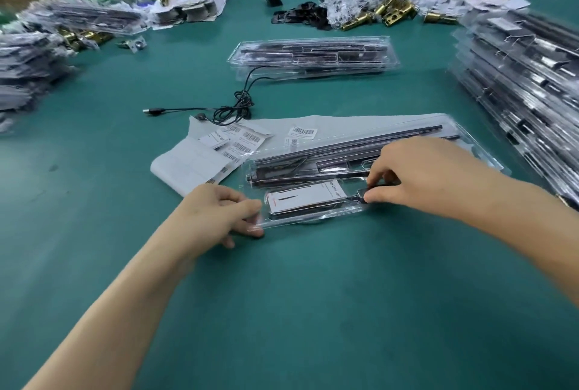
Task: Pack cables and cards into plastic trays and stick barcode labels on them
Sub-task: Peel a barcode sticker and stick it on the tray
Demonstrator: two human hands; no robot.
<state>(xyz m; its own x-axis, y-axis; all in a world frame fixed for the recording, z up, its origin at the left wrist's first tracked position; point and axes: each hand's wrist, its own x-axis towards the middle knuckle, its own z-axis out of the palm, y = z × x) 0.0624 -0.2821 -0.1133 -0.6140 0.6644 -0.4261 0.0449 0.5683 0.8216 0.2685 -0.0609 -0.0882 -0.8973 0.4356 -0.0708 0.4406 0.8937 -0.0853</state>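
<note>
A clear plastic tray point(316, 220) lies in front of me on the green table, with long dark bars in its upper channel and a white card point(308, 197) in its lower pocket. My left hand point(219, 214) pinches the tray's left edge. My right hand point(419, 173) pinches a small dark connector point(362, 197) just right of the card. A loose black cable point(232, 109) with a USB plug lies behind. White barcode label sheets point(241, 143) rest left of the tray.
A second filled clear tray point(313, 57) lies at mid-table. Tall stacks of packed trays point(526, 82) stand on the right. Piles of bagged parts point(28, 67) sit at the left, brass hardware point(388, 12) and black parts at the back.
</note>
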